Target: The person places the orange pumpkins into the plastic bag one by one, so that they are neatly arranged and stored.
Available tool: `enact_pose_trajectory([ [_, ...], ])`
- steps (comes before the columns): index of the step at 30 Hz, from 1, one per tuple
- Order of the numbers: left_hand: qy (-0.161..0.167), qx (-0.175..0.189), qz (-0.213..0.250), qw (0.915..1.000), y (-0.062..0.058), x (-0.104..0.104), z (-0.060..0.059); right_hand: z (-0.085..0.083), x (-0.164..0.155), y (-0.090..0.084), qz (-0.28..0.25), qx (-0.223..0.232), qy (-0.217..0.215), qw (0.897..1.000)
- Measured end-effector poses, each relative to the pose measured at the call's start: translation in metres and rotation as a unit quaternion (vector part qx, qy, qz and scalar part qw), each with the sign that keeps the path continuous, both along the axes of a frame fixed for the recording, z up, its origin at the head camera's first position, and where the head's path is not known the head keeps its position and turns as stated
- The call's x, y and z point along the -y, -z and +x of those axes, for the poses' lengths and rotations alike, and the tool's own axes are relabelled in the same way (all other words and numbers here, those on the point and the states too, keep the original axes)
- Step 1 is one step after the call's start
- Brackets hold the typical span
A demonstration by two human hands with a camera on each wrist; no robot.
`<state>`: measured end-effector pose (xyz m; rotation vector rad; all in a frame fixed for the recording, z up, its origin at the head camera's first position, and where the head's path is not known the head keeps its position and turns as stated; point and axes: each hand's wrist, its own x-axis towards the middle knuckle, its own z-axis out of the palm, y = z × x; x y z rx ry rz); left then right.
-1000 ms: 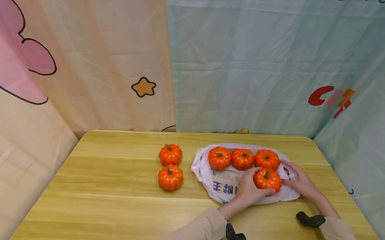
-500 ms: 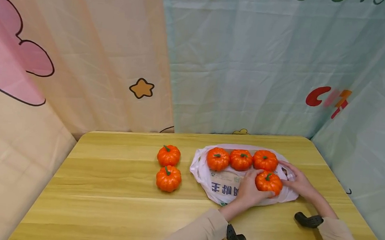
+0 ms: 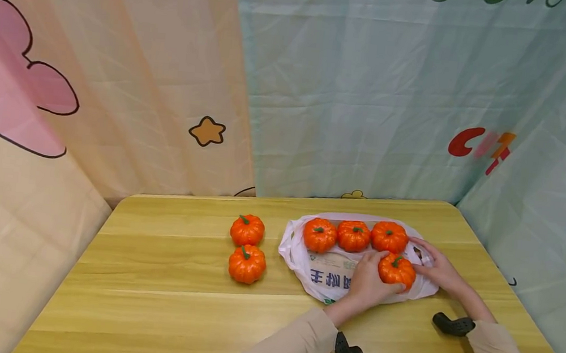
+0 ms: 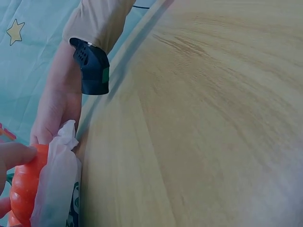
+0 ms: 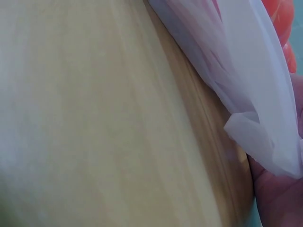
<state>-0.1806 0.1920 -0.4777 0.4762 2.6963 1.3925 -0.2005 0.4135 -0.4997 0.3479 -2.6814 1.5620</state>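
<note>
A left hand [image 3: 367, 281] cups a small orange pumpkin [image 3: 397, 270] on a thin plastic bag [image 3: 327, 274] near the table's [image 3: 148, 300] far right corner. It looks light, smooth, rigid; best held around its sides. The right hand [image 3: 437, 266] rests on the bag's edge; its grip is unclear.

six pumpkins, one bag, my two hands

i count six small orange pumpkins on the table [image 3: 158, 301]: four on the one white plastic bag [image 3: 327, 274] toward the far right corner, three in a row [image 3: 353, 235] and one [image 3: 397, 270] nearer me, and two [image 3: 247, 247] on bare wood left of it.
</note>
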Motion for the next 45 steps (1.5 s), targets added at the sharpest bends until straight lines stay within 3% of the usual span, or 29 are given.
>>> enact_pose_trajectory([
  [10,-0.021,0.007,-0.003,0.9997,0.000,0.001,0.007,0.002,0.001,0.001,-0.017,-0.011,-0.011,1.000],
  [15,-0.014,0.009,-0.015,0.9998,-0.001,0.003,0.007,0.002,0.002,0.002,-0.013,-0.031,-0.021,0.999],
  [22,-0.007,0.008,-0.022,0.9997,-0.003,0.005,0.008,0.000,0.002,0.001,-0.015,-0.015,-0.012,1.000],
  [28,0.002,0.005,-0.016,0.9999,-0.006,0.008,0.009,-0.001,0.001,0.003,-0.007,-0.032,-0.016,0.999],
  [36,0.028,0.001,-0.026,0.9993,-0.010,0.016,0.008,0.001,0.002,0.000,-0.018,-0.012,-0.015,1.000],
  [45,0.038,-0.009,0.018,0.9991,-0.021,0.033,0.008,-0.001,-0.001,0.004,-0.008,-0.037,-0.021,0.999],
])
